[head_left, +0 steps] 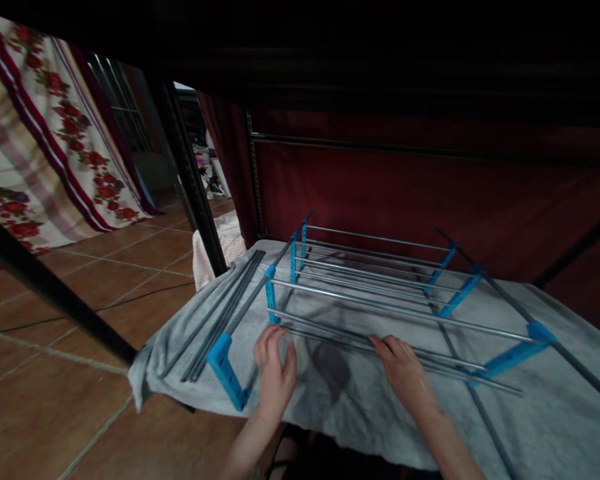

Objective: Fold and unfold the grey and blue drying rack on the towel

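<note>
A frame of grey metal rods (400, 307) and blue plastic brackets (225, 372) lies on a grey cloth (330, 420). My left hand (275, 365) is at the rods' left ends, by the second blue bracket from the front, its thumb and fingers apart. Further right, my right hand (403, 373) has its fingers pressed together on a thin rod (325, 340) that runs low across the frame's front part. Several loose grey rods (220, 327) lie side by side left of the frame.
Black metal posts (190, 173) stand at the left, and a dark shelf (330, 60) hangs overhead. Behind the frame is a dark red cloth (380, 193). A floral curtain (70, 133) and tiled floor (55, 373) show at the left.
</note>
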`<action>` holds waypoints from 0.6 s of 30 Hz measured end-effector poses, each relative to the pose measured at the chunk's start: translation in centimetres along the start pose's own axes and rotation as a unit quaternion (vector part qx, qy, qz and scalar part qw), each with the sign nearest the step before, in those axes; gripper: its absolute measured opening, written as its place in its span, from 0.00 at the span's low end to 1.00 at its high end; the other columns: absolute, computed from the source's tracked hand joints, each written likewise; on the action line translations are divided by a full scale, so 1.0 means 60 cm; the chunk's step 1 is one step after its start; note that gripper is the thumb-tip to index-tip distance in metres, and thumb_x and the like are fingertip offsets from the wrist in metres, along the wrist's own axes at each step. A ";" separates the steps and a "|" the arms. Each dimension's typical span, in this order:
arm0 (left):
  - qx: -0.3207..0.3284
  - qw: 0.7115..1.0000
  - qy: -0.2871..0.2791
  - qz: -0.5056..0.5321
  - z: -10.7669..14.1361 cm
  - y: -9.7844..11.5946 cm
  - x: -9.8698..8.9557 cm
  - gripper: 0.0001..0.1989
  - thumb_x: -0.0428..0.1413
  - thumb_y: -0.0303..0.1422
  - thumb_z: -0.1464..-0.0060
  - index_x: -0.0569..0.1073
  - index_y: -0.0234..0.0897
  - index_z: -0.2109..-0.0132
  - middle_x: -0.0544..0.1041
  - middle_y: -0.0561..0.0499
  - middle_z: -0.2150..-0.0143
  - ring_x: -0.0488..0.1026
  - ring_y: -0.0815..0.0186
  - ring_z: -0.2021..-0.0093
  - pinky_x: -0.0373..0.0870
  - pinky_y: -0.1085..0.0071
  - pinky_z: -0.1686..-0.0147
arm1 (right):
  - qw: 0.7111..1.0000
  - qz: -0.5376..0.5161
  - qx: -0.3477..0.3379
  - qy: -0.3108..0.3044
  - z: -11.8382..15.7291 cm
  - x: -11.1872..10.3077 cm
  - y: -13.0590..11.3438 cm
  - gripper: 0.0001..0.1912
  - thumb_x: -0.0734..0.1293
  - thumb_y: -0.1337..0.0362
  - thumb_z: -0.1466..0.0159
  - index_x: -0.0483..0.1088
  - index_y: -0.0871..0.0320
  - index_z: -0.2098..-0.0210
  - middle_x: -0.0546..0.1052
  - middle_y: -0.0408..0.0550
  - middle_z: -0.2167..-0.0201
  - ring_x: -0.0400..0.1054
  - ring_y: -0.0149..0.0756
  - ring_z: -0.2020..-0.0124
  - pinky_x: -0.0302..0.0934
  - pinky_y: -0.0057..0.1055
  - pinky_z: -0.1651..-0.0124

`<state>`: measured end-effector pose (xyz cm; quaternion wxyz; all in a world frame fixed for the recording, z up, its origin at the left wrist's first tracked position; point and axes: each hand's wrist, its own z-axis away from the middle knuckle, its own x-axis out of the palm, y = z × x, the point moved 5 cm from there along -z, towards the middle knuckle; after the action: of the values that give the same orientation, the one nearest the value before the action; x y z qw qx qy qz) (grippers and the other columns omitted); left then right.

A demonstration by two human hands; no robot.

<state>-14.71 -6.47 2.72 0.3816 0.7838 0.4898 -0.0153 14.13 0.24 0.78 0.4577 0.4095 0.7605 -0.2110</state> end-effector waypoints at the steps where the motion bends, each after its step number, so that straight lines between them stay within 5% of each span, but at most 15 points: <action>1: -0.056 0.998 0.028 0.026 0.001 -0.019 -0.002 0.16 0.51 0.32 0.39 0.65 0.40 0.45 0.66 0.41 0.45 0.64 0.55 0.41 0.62 0.52 0.40 | 1.000 0.001 0.003 0.001 -0.006 0.000 0.003 0.23 0.58 0.75 0.34 0.68 0.55 0.42 0.73 0.50 0.60 0.67 0.40 0.62 0.63 0.39 0.54; 4: -0.201 0.971 0.087 0.098 0.000 -0.075 0.008 0.18 0.52 0.35 0.40 0.63 0.41 0.43 0.66 0.42 0.44 0.64 0.57 0.41 0.63 0.55 0.40 | 1.000 -0.006 0.004 0.011 -0.019 0.003 0.008 0.21 0.58 0.74 0.33 0.69 0.56 0.43 0.72 0.50 0.60 0.67 0.40 0.62 0.62 0.39 0.53; 7: -0.278 0.940 0.118 0.159 -0.014 -0.114 0.030 0.20 0.51 0.34 0.41 0.64 0.40 0.42 0.65 0.41 0.40 0.64 0.58 0.39 0.61 0.57 0.39 | 1.000 -0.018 -0.001 0.021 -0.023 0.008 0.017 0.20 0.57 0.73 0.32 0.69 0.55 0.43 0.73 0.50 0.61 0.67 0.40 0.61 0.62 0.39 0.54; 13: -0.291 0.918 0.187 0.193 -0.061 -0.134 0.047 0.17 0.49 0.31 0.42 0.68 0.37 0.47 0.71 0.42 0.45 0.68 0.60 0.43 0.62 0.61 0.41 | 1.000 -0.020 0.009 0.016 -0.022 0.012 0.044 0.21 0.56 0.72 0.32 0.67 0.55 0.41 0.73 0.51 0.61 0.67 0.40 0.62 0.61 0.38 0.55; 18: -0.283 0.902 0.201 0.256 -0.094 -0.134 0.060 0.16 0.51 0.40 0.40 0.71 0.35 0.51 0.75 0.44 0.53 0.73 0.62 0.51 0.67 0.65 0.46 | 0.999 -0.022 -0.013 0.020 -0.036 0.018 0.048 0.23 0.57 0.72 0.32 0.67 0.54 0.41 0.73 0.51 0.60 0.67 0.40 0.62 0.62 0.39 0.54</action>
<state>-21.08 1.54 0.57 0.4715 0.7277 0.3223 0.3797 15.10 3.83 1.06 0.4431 0.3904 0.7811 -0.2029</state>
